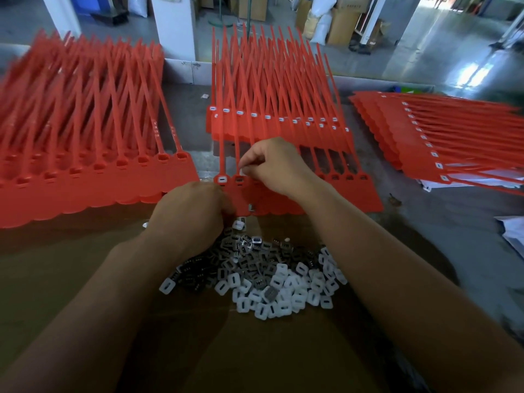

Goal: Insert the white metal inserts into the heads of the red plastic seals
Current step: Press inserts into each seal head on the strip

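Observation:
A strip of joined red plastic seals [312, 199] lies flat in front of me, its heads in a row. The leftmost head [221, 179] holds a white insert. My right hand [272, 163] pinches a white insert just above the second head [239, 180]. My left hand [190, 214] rests curled at the strip's near left edge, above a heap of white and grey metal inserts [263, 279] on brown cardboard; what its fingers hold is hidden.
A stack of seal strips with open heads [85, 171] lies at left. A stack with white inserts fitted [272, 114] sits behind the working strip, and another [442, 143] lies at right. White papers [513, 236] lie at the table's right edge.

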Motion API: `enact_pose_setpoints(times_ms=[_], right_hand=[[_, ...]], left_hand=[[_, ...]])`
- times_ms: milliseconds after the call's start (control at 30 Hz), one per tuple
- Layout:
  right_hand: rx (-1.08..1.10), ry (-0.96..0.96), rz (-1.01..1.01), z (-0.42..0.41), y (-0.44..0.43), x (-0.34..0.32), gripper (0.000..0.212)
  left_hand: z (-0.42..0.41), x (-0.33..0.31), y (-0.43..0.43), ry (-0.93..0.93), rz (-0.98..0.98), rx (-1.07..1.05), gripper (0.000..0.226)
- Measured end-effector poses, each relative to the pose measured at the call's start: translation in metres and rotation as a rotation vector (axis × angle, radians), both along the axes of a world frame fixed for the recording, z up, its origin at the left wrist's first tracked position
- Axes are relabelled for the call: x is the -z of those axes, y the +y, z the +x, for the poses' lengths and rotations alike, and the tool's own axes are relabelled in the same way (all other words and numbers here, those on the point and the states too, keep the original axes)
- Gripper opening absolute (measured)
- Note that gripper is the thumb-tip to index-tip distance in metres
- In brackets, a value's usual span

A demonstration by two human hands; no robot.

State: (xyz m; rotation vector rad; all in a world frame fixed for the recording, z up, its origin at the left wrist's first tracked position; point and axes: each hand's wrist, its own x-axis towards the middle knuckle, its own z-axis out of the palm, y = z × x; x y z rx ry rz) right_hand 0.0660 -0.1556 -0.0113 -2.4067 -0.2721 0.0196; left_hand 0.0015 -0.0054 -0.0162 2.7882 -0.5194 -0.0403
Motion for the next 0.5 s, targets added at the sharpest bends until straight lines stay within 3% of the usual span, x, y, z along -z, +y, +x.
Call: enact_pose_setpoints(times_ms=[300,433,500], right_hand=[[-0.023,0.017,-0.182,0.007,0.012,0.005,0.01],[0.007,-0.009,-0.154,0.007,0.014,0.007,0.007],[0.05,0.016,-0.105,0.009,0.014,0.008,0.019]], left_hand=[[0.001,0.0,0.0,0.004,0.043,0.02,0.04],[0.0,0.0,0.0,-0.003,0.052,0.018,0.04],[0.0,-0.001,0.0,-0.002,0.046,0.017,0.039]])
